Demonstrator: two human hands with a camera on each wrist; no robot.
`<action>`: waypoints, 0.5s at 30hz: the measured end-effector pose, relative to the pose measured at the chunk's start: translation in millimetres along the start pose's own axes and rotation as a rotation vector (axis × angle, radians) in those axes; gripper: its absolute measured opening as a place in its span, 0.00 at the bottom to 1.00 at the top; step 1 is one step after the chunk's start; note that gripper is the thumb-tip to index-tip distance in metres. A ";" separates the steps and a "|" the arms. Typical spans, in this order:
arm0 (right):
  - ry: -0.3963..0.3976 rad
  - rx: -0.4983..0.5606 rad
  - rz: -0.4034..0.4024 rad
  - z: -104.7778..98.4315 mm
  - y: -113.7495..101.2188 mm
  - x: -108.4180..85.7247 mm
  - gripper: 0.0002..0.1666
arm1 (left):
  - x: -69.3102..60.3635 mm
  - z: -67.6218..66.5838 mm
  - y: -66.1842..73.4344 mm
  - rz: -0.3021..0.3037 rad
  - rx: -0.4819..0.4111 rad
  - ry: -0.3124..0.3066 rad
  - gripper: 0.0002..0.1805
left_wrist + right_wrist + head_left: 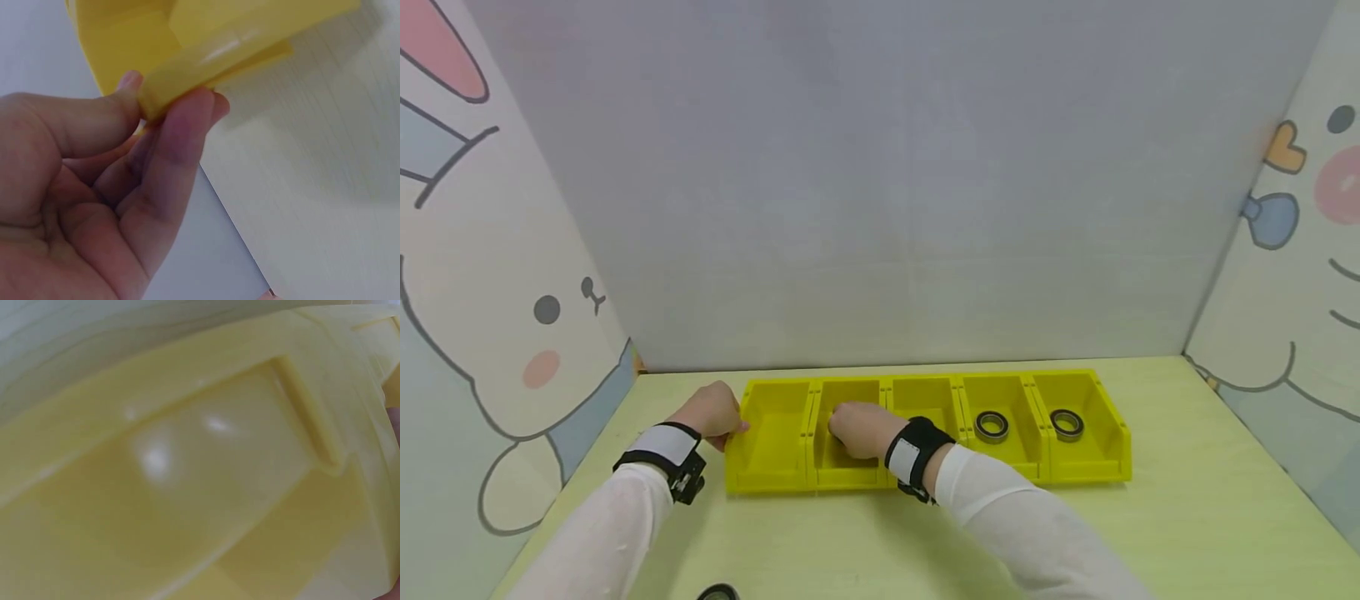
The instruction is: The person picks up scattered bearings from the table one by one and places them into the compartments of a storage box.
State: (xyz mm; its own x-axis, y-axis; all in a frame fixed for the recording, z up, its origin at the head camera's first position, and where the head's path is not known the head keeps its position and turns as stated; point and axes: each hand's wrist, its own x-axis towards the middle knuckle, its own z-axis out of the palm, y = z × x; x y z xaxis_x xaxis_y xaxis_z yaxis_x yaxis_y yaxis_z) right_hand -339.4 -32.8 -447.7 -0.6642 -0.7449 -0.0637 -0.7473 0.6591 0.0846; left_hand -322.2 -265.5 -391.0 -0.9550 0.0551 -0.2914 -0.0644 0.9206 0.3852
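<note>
A row of joined yellow bins stands on the table. At the row's left end, my left hand pinches the corner of the outermost bin between thumb and fingers. My right hand reaches down into the second bin from the left; its fingertips are hidden, so I cannot see whether they hold anything. In the right wrist view only a yellow bin wall and a sliver of hand show. One ring bearing lies in the fourth bin, another bearing in the rightmost bin.
Near the front edge of the pale table lies one more bearing, cut off by the frame. A grey-white wall rises behind the bins, with cartoon-printed panels at both sides. My right wrist partly covers the middle bin.
</note>
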 end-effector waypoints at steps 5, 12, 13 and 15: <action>-0.013 -0.016 0.020 -5.2 -3.2 -4.2 0.04 | 0.5 -0.6 0.5 0.002 0.003 0.002 0.09; -0.006 -0.071 0.050 -1.6 -7.3 -3.1 0.08 | 2.8 -0.5 0.4 -0.019 0.002 -0.002 0.10; -0.004 -0.080 0.054 -0.2 -7.7 -2.9 0.09 | 3.1 0.2 0.2 -0.020 0.003 -0.001 0.10; -0.001 -0.088 0.064 2.6 -8.2 -2.7 0.08 | 3.2 1.3 0.0 -0.021 0.004 -0.003 0.09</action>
State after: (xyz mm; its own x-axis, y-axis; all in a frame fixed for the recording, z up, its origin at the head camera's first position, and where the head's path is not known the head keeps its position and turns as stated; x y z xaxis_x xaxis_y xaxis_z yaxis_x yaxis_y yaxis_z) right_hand -331.6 -36.0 -450.8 -0.7105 -0.7014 -0.0563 -0.6986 0.6936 0.1757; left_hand -324.9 -264.9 -393.1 -0.9527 0.0371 -0.3017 -0.0831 0.9229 0.3760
